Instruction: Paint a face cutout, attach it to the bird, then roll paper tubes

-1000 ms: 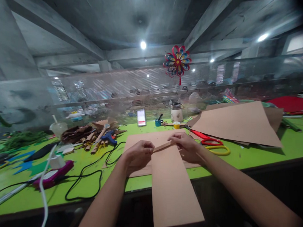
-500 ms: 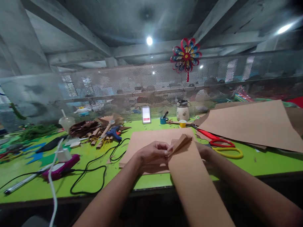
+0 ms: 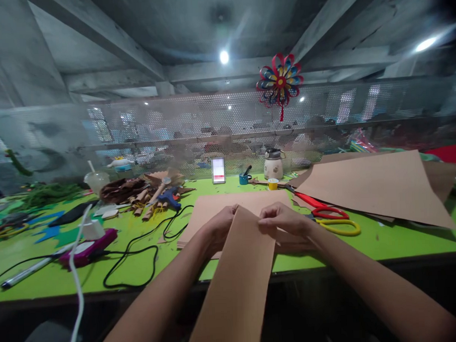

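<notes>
A long strip of brown kraft paper (image 3: 241, 270) runs from between my hands down past the table's front edge. My left hand (image 3: 223, 225) is closed on the strip's far left edge, its fingers partly hidden behind the paper. On the right edge, my right hand (image 3: 280, 220) pinches the strip between thumb and fingers. The strip's far end comes to a folded, slanted point between the hands. Beneath them lies a stack of brown paper sheets (image 3: 203, 209) on the green table.
Scissors (image 3: 336, 220) with red and yellow handles lie right of the stack, near large brown sheets (image 3: 374, 186). A blue glue gun (image 3: 169, 198), black cable (image 3: 156, 258) and purple power strip (image 3: 94, 247) sit left. Behind stand a phone (image 3: 218, 170), small yellow cup (image 3: 273, 184) and bottle (image 3: 273, 164).
The strip's top end has swung left, and its folded flap no longer faces me. My right hand has come from behind the paper to pinch its right edge.
</notes>
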Tool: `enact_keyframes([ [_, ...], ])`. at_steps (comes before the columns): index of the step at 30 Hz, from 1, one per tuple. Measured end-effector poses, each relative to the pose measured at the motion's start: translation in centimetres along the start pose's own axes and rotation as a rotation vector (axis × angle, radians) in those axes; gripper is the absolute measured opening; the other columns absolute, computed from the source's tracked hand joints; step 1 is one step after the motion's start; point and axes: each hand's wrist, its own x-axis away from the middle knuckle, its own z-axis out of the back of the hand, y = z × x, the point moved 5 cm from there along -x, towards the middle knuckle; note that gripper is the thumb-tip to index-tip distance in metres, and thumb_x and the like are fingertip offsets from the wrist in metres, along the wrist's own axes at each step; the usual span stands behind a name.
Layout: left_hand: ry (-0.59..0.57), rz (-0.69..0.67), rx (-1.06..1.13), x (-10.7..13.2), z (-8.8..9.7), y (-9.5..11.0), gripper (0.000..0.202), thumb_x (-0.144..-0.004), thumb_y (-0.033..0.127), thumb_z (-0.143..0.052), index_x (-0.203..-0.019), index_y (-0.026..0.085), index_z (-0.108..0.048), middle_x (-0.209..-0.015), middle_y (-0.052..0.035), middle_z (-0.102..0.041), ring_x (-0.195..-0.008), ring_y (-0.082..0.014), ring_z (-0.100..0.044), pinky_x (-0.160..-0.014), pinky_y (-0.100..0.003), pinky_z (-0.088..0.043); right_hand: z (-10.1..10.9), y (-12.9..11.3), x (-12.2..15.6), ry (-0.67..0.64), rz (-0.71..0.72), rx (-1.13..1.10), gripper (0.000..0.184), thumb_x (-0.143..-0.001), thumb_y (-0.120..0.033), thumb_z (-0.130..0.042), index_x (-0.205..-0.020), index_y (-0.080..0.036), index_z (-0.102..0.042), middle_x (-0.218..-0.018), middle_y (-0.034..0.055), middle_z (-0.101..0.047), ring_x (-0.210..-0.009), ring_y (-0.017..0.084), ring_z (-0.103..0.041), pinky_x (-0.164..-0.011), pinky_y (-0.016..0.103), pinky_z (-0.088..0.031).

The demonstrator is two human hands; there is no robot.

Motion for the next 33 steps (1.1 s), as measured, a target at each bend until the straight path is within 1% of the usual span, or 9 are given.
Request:
enact_keyframes([
  [2, 0.063, -0.080, 0.024, -0.4, 1.1, 0.9, 0.031, -0.074, 0.037, -0.074, -0.088, 0.011, -0.067, -0.075, -0.0048, -0.065, -0.065, -0.0159, -0.060, -0.066, -0.030, -0.048, -0.1, 0.1, -0.1, -0.024, -0.005, 0.024, 0.039, -0.077, -0.048, -0.067, -0.065, -0.013, -0.058, -0.058, -0.0040, -0.046, -0.053, 0.007, -0.038, -0.052, 0.021, -0.030],
  [5, 0.130, -0.201, 0.011, -0.5, 2.2, 2.2, 0.036, -0.074, 0.045, -0.072, -0.086, 0.011, -0.069, -0.081, -0.0082, -0.068, -0.078, -0.0173, -0.062, -0.077, -0.029, -0.046, 0.2, 0.7, -0.4, -0.019, -0.043, 0.026, 0.042, -0.079, -0.053, -0.062, -0.065, -0.014, -0.054, -0.058, -0.0044, -0.043, -0.053, 0.007, -0.035, -0.051, 0.022, -0.029],
  [8, 0.066, -0.128, -0.087, 0.4, 1.0, 2.0, 0.041, -0.076, 0.051, -0.068, -0.086, 0.011, -0.070, -0.087, -0.0096, -0.069, -0.082, -0.0194, -0.061, -0.077, -0.030, -0.045, 0.7, 1.4, -0.9, 0.014, -0.064, 0.110, 0.044, -0.078, -0.055, -0.061, -0.063, -0.015, -0.051, -0.058, -0.0041, -0.042, -0.053, 0.008, -0.035, -0.051, 0.022, -0.028],
  [12, -0.057, -0.042, -0.044, 1.7, -1.5, 1.2, 0.036, -0.076, 0.046, -0.066, -0.087, 0.012, -0.068, -0.084, -0.0080, -0.068, -0.075, -0.0192, -0.060, -0.069, -0.031, -0.045, 0.5, 2.0, -1.0, 0.086, -0.077, 0.140, 0.041, -0.076, -0.052, -0.063, -0.062, -0.016, -0.048, -0.057, -0.0037, -0.042, -0.053, 0.008, -0.036, -0.048, 0.022, -0.027],
  [17, 0.074, -0.136, -0.479, 0.8, -0.1, 1.6, 0.025, -0.071, 0.034, -0.066, -0.078, 0.011, -0.071, -0.074, -0.0047, -0.065, -0.067, -0.0162, -0.053, -0.059, -0.026, -0.039, -0.6, 2.3, -0.5, 0.146, -0.120, 0.032, 0.032, -0.081, -0.045, -0.059, -0.067, -0.018, -0.047, -0.054, -0.0056, -0.040, -0.049, 0.009, -0.037, -0.048, 0.022, -0.031],
  [19, 0.120, -0.174, -0.638, 0.1, 0.7, 1.5, 0.024, -0.071, 0.032, -0.063, -0.076, 0.011, -0.072, -0.072, -0.0043, -0.064, -0.065, -0.0153, -0.051, -0.058, -0.026, -0.037, -0.4, 2.0, -0.5, 0.180, -0.092, 0.173, 0.030, -0.083, -0.040, -0.056, -0.065, -0.017, -0.049, -0.052, -0.0050, -0.039, -0.049, 0.009, -0.036, -0.048, 0.023, -0.030],
  [24, 0.171, -0.218, -0.813, -1.0, 1.5, 0.6, 0.022, -0.069, 0.030, -0.061, -0.068, 0.011, -0.071, -0.063, -0.0030, -0.060, -0.060, -0.0144, -0.048, -0.054, -0.025, -0.033, 0.4, 1.1, -1.2, 0.163, 0.107, 0.638, 0.019, -0.080, -0.027, -0.060, -0.068, -0.014, -0.066, -0.071, 0.0044, -0.057, -0.067, 0.014, -0.050, -0.063, 0.026, -0.037],
  [27, 0.158, -0.209, -0.899, -1.2, 1.4, 0.3, 0.021, -0.071, 0.030, -0.059, -0.070, 0.012, -0.071, -0.063, -0.0030, -0.061, -0.059, -0.0147, -0.049, -0.054, -0.025, -0.033, 0.6, 1.4, -1.3, 0.113, 0.123, 0.717, 0.020, -0.082, -0.028, -0.060, -0.074, -0.014, -0.072, -0.076, 0.0058, -0.059, -0.068, 0.015, -0.052, -0.064, 0.026, -0.038],
  [33, 0.134, -0.281, -1.081, -1.2, 0.8, 0.9, 0.022, -0.078, 0.033, -0.059, -0.086, 0.016, -0.072, -0.083, -0.0054, -0.066, -0.072, -0.0170, -0.057, -0.062, -0.025, -0.040, 0.4, 1.8, -1.4, 0.122, 0.176, 0.795, 0.019, -0.085, -0.028, -0.061, -0.084, -0.015, -0.075, -0.077, 0.0050, -0.060, -0.070, 0.014, -0.055, -0.065, 0.025, -0.040],
])
